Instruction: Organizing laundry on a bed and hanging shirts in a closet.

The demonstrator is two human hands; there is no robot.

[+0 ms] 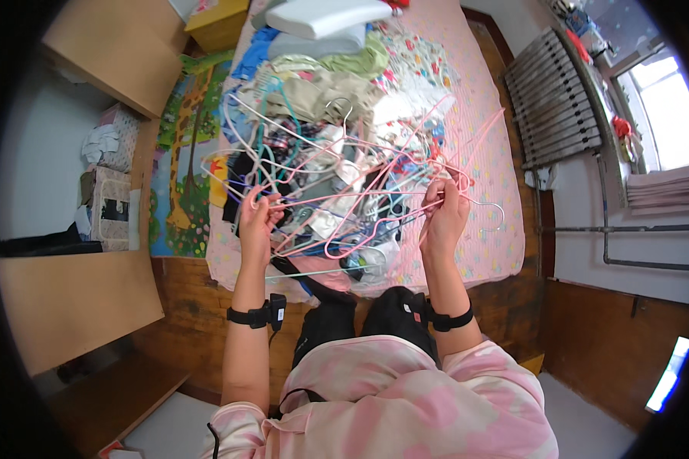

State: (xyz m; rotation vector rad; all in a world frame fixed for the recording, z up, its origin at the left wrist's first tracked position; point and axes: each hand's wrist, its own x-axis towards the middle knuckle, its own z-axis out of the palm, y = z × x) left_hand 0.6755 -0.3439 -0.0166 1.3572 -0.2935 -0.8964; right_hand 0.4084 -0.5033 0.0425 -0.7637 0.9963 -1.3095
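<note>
Clothes hangers in pink, white and teal spread in a tangle between my two hands over a heap of clothes [316, 97]. My right hand [445, 215] is closed around several pink hangers [353, 246], and a metal hook [496, 212] sticks out to its right. On the other side my left hand [258, 218] grips hangers too, among them white hangers [238, 115] that rise above it. Teal hangers [287, 94] overlap the white ones. Which hanger ends lie inside each fist is hidden by the fingers.
The pile rests on a bed with a pink quilted cover [482, 241]. A white pillow [327, 17] lies at its far end. Left are an opened cabinet [80, 310] and a colourful play mat [189, 172]. A radiator [551, 103] and pipes [637, 229] line the right wall.
</note>
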